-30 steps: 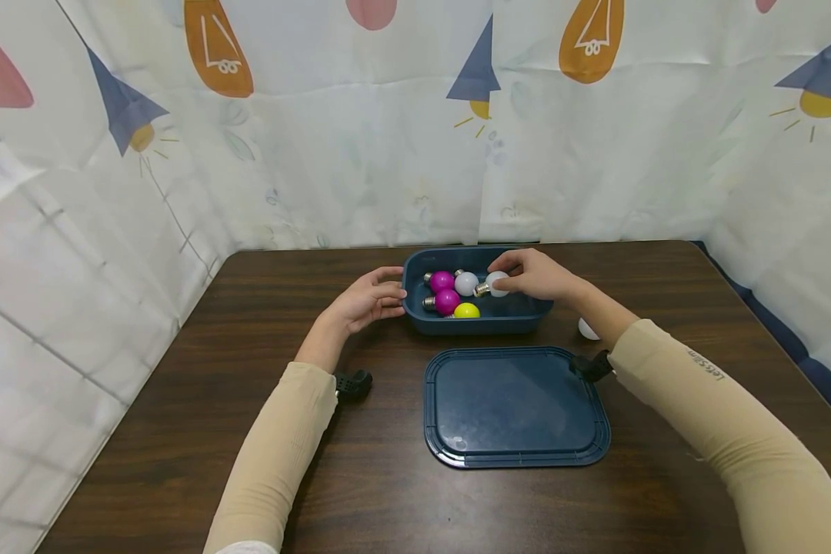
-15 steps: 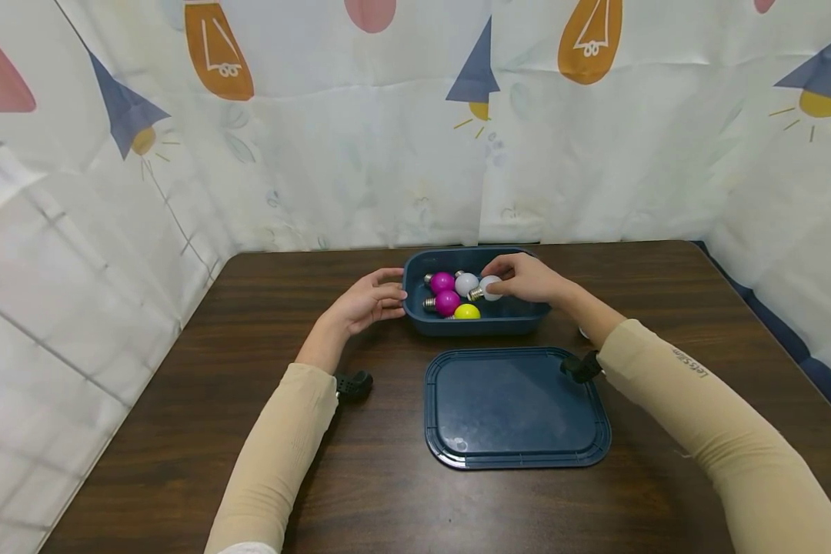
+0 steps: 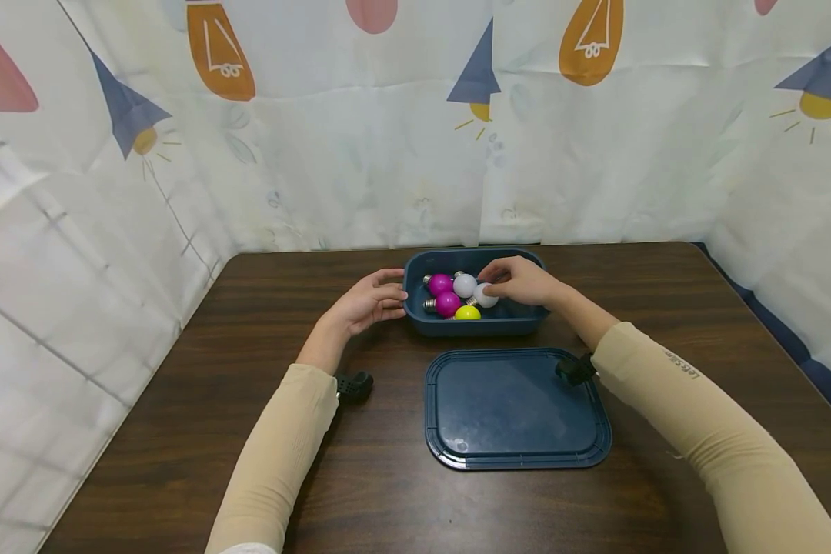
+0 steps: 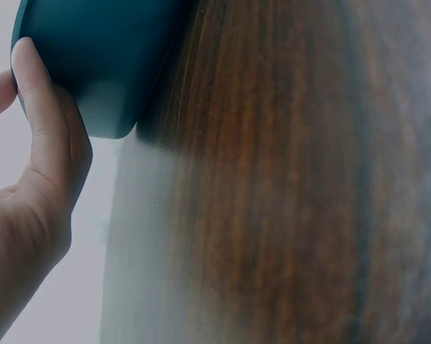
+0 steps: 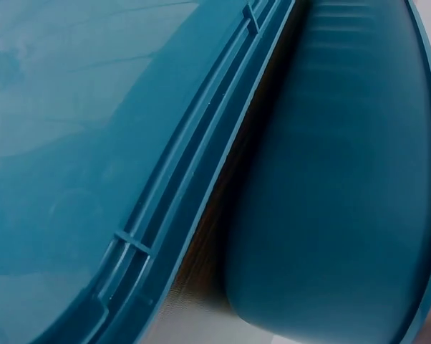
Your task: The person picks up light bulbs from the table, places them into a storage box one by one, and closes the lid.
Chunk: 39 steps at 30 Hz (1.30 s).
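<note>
A dark blue plastic box (image 3: 474, 328) stands near the back of the table, holding several light bulbs with screw bases. My left hand (image 3: 365, 302) touches its left end with fairly straight fingers; in the left wrist view the fingers (image 4: 47, 118) lie along the box's outer wall. Inside the box, my right hand (image 3: 526, 281) pinches a white light bulb (image 3: 485, 296) between thumb and fingers. That bulb is low among the others: another white bulb (image 3: 465, 285), two magenta bulbs (image 3: 447, 304) and a yellow bulb (image 3: 467, 313). The right wrist view does not show the right fingers.
A flat dark blue lid (image 3: 519, 408) lies on the brown wooden table (image 3: 201, 400) in front of the box, under the right wrist. A white patterned curtain (image 3: 360, 169) hangs behind the table and along its sides.
My right hand has moved left and lower with the white bulb, bringing it beside the other bulbs. The right forearm now hides a white object seen on the table earlier. My left hand stays put.
</note>
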Tool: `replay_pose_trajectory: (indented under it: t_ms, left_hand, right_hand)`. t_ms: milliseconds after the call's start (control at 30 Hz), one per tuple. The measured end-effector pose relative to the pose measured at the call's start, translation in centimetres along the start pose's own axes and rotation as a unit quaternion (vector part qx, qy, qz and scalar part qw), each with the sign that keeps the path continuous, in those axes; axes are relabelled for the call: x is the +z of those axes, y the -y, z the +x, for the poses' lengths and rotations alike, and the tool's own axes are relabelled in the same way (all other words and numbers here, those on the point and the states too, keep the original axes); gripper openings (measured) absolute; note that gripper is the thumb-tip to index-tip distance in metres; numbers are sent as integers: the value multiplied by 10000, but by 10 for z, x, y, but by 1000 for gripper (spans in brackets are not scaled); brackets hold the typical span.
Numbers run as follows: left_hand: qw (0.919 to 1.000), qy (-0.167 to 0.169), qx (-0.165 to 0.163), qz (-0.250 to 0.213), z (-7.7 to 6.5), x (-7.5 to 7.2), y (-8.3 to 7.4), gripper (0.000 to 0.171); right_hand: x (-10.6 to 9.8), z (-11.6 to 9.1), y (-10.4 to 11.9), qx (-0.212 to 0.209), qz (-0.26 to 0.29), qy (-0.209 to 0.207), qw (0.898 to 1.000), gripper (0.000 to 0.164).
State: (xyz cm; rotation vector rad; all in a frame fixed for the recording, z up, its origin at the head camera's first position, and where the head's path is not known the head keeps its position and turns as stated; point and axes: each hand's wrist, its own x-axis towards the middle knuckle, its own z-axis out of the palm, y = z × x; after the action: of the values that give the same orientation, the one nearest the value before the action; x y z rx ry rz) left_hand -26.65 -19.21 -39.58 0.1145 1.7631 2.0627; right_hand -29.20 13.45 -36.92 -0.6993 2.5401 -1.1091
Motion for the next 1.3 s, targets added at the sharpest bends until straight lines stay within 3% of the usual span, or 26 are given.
replay_pose_trajectory:
  t_ms: [1300]
  left_hand:
    - [10000,17,-16,31,0,0,1,62]
  right_hand:
    - [-13,-17,2,-118,-108,-67,9998,36]
